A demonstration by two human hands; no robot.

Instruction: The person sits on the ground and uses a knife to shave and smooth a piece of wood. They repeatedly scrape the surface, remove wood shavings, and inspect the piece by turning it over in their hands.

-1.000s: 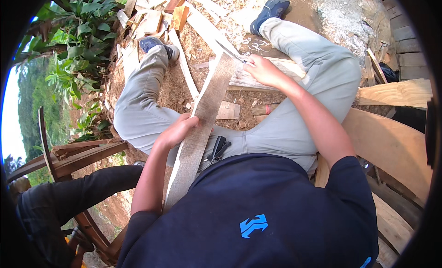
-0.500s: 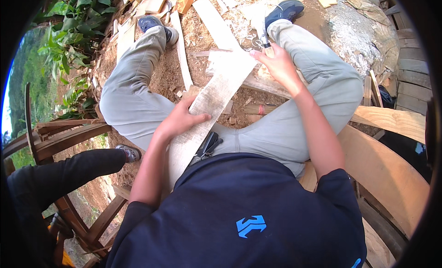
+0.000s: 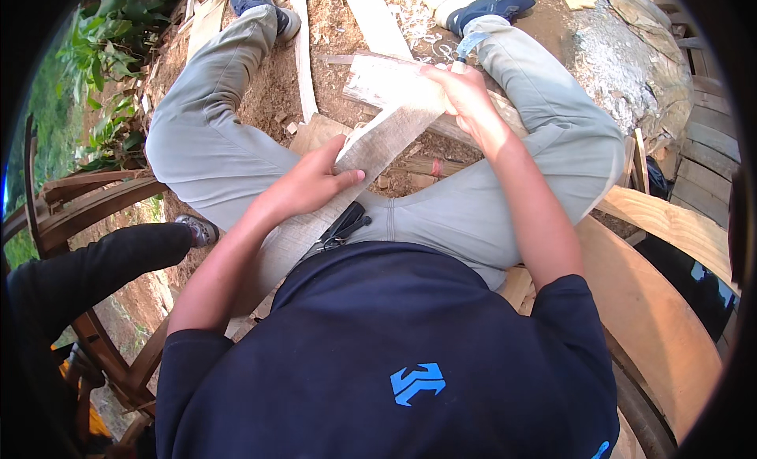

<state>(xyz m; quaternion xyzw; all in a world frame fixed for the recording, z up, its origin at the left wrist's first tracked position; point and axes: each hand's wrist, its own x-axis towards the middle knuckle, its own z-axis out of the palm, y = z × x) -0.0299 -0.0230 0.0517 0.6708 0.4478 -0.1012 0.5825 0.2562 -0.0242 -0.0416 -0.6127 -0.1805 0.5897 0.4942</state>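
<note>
- Fingers of the left hand (image 3: 315, 179) at 10 o'clock: grasping the board (image 3: 386, 139), thumb laid on its upper face, the others curled around the left edge and mostly hidden.
- Fingers of the right hand (image 3: 465, 92) at 1 o'clock: wrapped around the handle of a hand tool (image 3: 471, 46), grey-blue end pointing to 1 o'clock over the right shin. Exact tool type: can't tell.
- Board: pale, rough, long. Slants across the lap, far end at 1 o'clock right beside the right hand, near end at 8 o'clock under the left forearm. Hand contact at the far end: can't tell.
- Black key fob (image 3: 344, 222) on the lap, just right of the board.
- Weathered plank (image 3: 386, 76) on the ground at 12 o'clock, beyond the board's far end. Long pale plank (image 3: 374, 21) past it, narrow strip (image 3: 303, 57) at 11 o'clock.
- Wood shavings (image 3: 432, 47) on the ground near the right shoe (image 3: 497, 5).
- Curved wood panel (image 3: 654, 325) between 3 and 4 o'clock.
- Green plants (image 3: 118, 49) at 10 o'clock.
- Co-worker's dark trouser leg (image 3: 118, 258) at 9 o'clock, well apart from the board.
</note>
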